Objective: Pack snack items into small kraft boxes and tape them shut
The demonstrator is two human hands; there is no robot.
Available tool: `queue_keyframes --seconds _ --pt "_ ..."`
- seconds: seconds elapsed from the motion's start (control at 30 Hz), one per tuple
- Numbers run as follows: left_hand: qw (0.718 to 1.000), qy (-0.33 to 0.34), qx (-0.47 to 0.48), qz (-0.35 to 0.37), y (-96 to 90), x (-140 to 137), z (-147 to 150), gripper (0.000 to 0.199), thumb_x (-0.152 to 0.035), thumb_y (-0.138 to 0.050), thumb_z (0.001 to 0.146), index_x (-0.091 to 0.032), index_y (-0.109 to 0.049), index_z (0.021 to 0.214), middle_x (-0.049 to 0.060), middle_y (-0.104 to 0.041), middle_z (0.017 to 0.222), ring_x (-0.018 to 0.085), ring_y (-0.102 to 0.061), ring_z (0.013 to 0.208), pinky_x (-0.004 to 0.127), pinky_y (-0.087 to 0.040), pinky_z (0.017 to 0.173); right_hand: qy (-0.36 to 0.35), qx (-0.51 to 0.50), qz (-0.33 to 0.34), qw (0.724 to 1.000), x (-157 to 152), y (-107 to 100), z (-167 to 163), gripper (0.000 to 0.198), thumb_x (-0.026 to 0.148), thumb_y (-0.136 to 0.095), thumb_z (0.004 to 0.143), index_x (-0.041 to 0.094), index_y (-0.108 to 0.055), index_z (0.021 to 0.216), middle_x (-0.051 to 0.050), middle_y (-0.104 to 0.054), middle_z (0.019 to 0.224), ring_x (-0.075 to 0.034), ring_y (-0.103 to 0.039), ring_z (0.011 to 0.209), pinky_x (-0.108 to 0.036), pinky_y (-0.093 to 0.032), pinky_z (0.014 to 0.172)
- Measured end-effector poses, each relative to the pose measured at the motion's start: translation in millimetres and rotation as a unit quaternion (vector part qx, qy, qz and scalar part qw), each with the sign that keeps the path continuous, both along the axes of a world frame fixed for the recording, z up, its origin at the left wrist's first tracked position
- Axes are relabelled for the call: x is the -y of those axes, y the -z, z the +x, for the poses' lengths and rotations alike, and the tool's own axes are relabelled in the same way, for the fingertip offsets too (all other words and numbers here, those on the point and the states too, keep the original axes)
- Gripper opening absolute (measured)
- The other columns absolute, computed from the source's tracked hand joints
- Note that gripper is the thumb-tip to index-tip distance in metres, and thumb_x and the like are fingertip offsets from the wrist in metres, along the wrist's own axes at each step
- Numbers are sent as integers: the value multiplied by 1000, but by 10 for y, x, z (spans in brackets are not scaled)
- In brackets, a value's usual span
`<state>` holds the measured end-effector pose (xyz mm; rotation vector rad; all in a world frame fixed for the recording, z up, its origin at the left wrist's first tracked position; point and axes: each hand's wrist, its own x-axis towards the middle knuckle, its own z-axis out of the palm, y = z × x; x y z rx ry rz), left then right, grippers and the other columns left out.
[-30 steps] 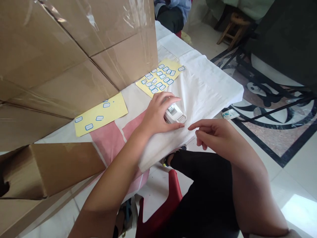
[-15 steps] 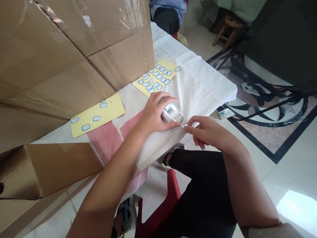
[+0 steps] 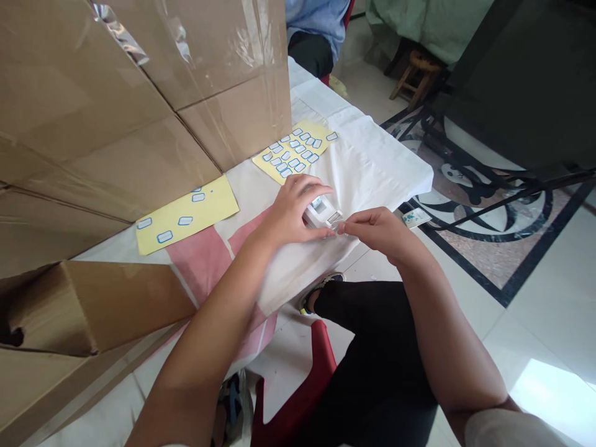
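Note:
On the cloth-covered table, my left hand (image 3: 295, 214) curls around a small white box-shaped device (image 3: 321, 211) with a grey window, thumb on the near side and fingers on the far side. My right hand (image 3: 375, 230) is closed in a pinch at the front end of the device. Between its fingertips is a small pale piece (image 3: 339, 226), too small to name, which seems to touch the device's end. Beyond my left hand lies a yellow sheet (image 3: 321, 130) with several blue-edged white labels on it.
Another yellow sheet (image 3: 214, 214) with a few labels lies left, against the large taped cardboard boxes (image 3: 139, 136). An open carton (image 3: 130, 298) stands at the lower left. A red stool (image 3: 321, 354) is below me. A person (image 3: 311, 37) sits past the table's far end.
My right hand has moved left and brought its pale piece to the device's front end. My left hand keeps its hold. The view has shifted slightly.

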<state>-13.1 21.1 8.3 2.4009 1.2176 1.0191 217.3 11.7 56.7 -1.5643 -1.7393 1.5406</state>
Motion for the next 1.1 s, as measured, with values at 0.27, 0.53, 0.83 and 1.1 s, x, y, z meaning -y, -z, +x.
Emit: queue_keyframes --seconds 0.27,0.53,0.83,1.1 --pt "1000 -5 2 -1 5 7 4 71 -65 -82 72 -31 -60 131 9 -57 131 32 -47 125 53 -40 111 39 -61 -33 997 56 -93 -76 28 44 -75 75 16 -77 73 8 -29 47 -7 -22 48 -27 -13 50" --pt "1000 0 11 15 15 -4 -4 74 -64 -85 70 -26 -61 129 10 -59 128 32 -47 121 51 -41 110 36 -26 -49 998 1 -23 -20 37 53 -74 79 17 -79 75 7 -28 48 -8 -22 47 -27 -12 47" --pt "1000 -4 10 9 3 6 1 72 -60 -87 69 -28 -61 129 9 -59 128 31 -47 121 49 -42 110 -1 40 -19 999 -12 73 4 42 60 -72 82 19 -79 77 7 -26 51 -9 -21 51 -28 -13 49" --pt "1000 -3 12 10 9 4 4 71 -60 -86 70 -27 -61 129 9 -58 128 31 -47 122 49 -41 110 -76 -18 48 996 -90 172 4 36 53 -69 85 20 -82 83 -2 -67 72 -15 -51 69 -28 -36 63"
